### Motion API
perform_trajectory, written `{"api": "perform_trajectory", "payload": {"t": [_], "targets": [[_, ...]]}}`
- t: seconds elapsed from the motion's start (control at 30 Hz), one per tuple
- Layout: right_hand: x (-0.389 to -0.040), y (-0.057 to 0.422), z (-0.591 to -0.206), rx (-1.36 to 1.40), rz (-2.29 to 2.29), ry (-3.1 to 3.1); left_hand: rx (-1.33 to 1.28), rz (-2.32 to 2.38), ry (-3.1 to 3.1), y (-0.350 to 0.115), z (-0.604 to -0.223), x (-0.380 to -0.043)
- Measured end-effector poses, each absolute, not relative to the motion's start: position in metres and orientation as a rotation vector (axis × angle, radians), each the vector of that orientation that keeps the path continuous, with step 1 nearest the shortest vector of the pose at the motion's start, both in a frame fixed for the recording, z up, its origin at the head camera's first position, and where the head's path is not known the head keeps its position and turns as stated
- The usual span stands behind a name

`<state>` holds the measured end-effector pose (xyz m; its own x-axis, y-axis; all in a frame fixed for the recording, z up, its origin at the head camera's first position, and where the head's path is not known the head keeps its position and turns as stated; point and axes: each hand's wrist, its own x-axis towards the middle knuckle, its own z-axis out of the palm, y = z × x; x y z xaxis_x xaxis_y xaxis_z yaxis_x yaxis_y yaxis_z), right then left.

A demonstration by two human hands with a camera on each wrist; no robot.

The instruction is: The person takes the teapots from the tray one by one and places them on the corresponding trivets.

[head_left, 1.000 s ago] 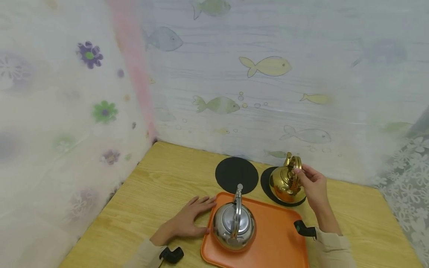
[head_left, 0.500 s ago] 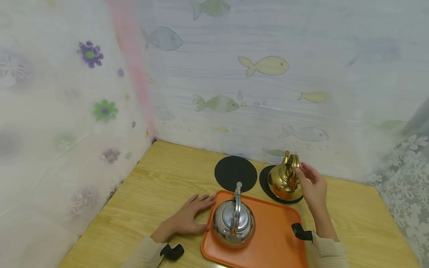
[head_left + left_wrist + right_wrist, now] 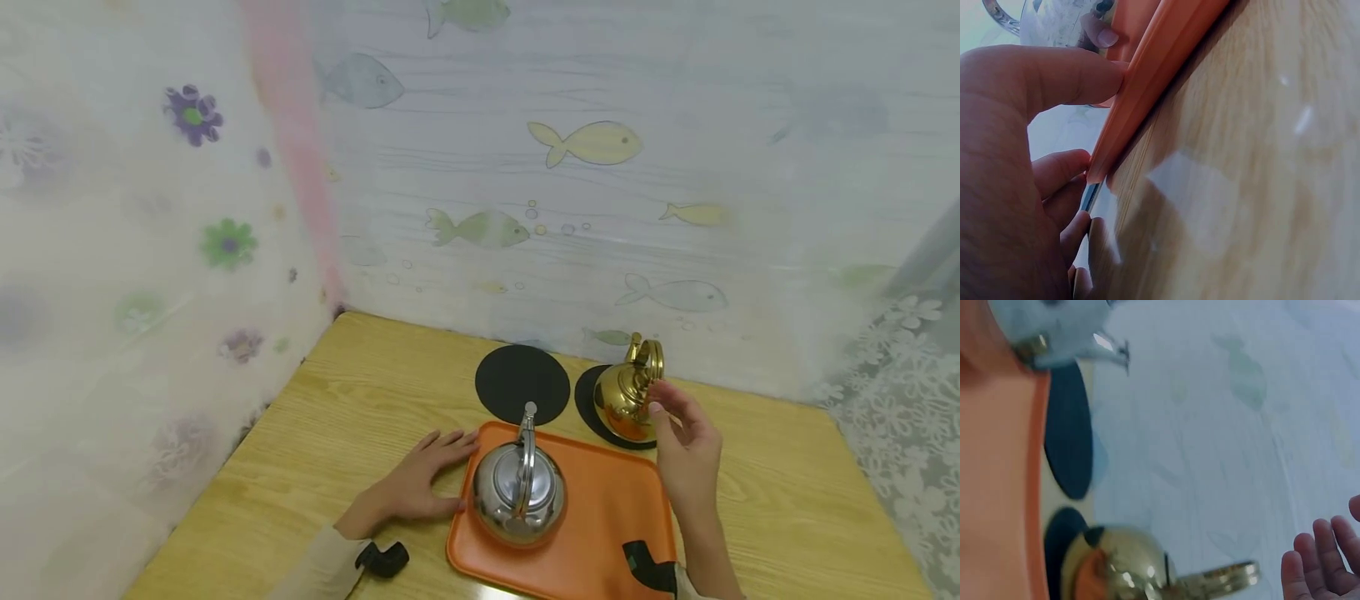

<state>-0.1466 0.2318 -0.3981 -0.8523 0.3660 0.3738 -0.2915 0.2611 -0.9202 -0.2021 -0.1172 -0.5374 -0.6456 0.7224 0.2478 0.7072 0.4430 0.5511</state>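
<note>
A gold kettle [image 3: 621, 410] stands upright on the right black round mat [image 3: 587, 414]. Just to its near right is my right hand [image 3: 691, 457], fingers slightly bent and holding nothing. The right wrist view shows a gap between that hand [image 3: 1327, 559] and the kettle's raised handle [image 3: 1225, 577]. On the left half of an orange tray [image 3: 609, 521] sits a silver kettle [image 3: 517, 492], its spout pointing to the back. My left hand [image 3: 416, 485] lies spread beside the tray. Its thumb and fingertips touch the tray's left rim [image 3: 1147, 78] in the left wrist view.
A second black round mat [image 3: 522, 382] lies behind the tray, left of the gold kettle. The wood-grain table [image 3: 322, 425] meets a fish-patterned curtain [image 3: 480, 167] at the back and a flowered one [image 3: 187, 292] on the left.
My right hand has let go of the gold kettle's handle and drawn back toward me. The kettle stays on its mat. The left hand keeps its place at the tray.
</note>
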Motion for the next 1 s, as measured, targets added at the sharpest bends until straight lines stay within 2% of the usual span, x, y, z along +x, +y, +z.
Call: {"api": "perform_trajectory", "payload": {"t": [0.43,0.8,1.0], "targets": [[-0.116,0.175,-0.417,0.094,1.898,-2.282,1.333,1.010,2.637,-0.118,-0.536,-0.201],[-0.099,0.141,-0.430,0.247,2.274,-2.117,1.334,1.009,2.640,-0.119,-0.535,-0.202],[-0.097,0.130,-0.433,0.188,2.358,-2.053,1.324,1.007,2.633,-0.119,-0.534,-0.201]]}}
